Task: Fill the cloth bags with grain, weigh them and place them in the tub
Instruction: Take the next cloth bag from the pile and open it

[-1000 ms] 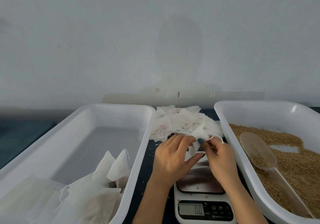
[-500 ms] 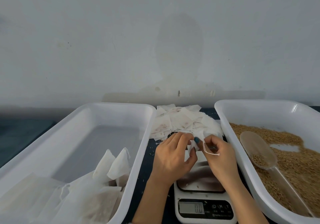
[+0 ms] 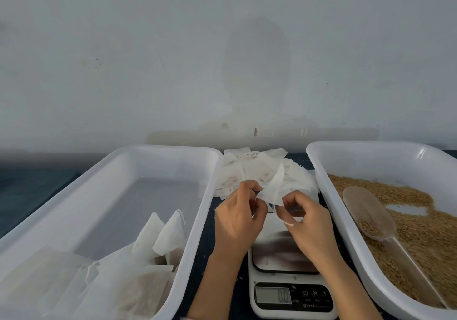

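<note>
Cloth bag (image 3: 273, 191), pinched by my left hand (image 3: 237, 220) and right hand (image 3: 311, 225), now pulled wider above the scale (image 3: 284, 255), seemingly ready for filling.

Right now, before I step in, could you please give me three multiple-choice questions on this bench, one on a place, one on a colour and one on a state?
1. Where does the scoop lie?
A. on the floor
B. on the grain in the right tub
C. in a drawer

2. What colour is the grain?
A. black
B. green
C. golden-brown

3. What is the left hand doing?
A. pinching the cloth bag
B. lying flat and open
C. gripping a knife

Answers:
1 B, its bowl rests on the grain inside that tub.
2 C, the whole heap looks golden-brown.
3 A, its fingers curl onto the bag, as do the right hand's.
</note>
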`<action>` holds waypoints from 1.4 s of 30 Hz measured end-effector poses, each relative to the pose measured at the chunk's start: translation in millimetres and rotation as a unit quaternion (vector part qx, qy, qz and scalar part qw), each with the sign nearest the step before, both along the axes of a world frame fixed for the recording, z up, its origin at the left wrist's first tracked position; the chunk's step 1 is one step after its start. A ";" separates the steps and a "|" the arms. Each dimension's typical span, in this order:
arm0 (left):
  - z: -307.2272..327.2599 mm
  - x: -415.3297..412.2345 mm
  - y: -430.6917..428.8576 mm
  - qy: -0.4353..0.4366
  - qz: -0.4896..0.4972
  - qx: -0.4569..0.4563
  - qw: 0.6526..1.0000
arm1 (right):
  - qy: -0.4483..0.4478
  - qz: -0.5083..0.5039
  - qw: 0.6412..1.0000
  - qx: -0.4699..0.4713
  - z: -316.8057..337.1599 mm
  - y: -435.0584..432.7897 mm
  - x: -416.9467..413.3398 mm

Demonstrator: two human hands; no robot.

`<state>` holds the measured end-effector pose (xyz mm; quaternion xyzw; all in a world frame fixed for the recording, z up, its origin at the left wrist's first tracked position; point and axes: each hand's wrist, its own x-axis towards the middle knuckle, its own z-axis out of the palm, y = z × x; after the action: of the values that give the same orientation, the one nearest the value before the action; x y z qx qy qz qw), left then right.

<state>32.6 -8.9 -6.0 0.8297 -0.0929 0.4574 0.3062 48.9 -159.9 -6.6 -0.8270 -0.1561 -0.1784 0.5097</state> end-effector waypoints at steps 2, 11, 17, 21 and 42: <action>1.4 -0.4 0.0 -0.001 0.008 -0.013 1.000 | -0.003 -0.024 1.000 0.001 -1.7 0.4 -0.7; -3.3 0.0 -1.8 -0.027 -0.017 0.066 0.997 | -0.071 -0.046 0.996 -0.001 -1.8 -0.8 -0.2; 0.0 1.0 -0.4 -0.014 -0.041 0.075 0.996 | -0.054 -0.028 0.998 -0.019 -1.2 -1.2 -1.4; -2.2 2.5 -0.1 0.024 -0.059 0.154 0.986 | -0.031 -0.015 0.999 -0.004 2.6 -0.6 -2.3; 4.7 0.8 11.6 -0.004 0.004 0.094 0.996 | -0.084 0.018 0.995 0.056 7.8 2.9 -6.8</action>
<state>33.5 2.6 -1.3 0.8534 -0.1330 0.4509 0.2250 42.1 -157.0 1.2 -0.7760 -0.2035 -0.2468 0.5436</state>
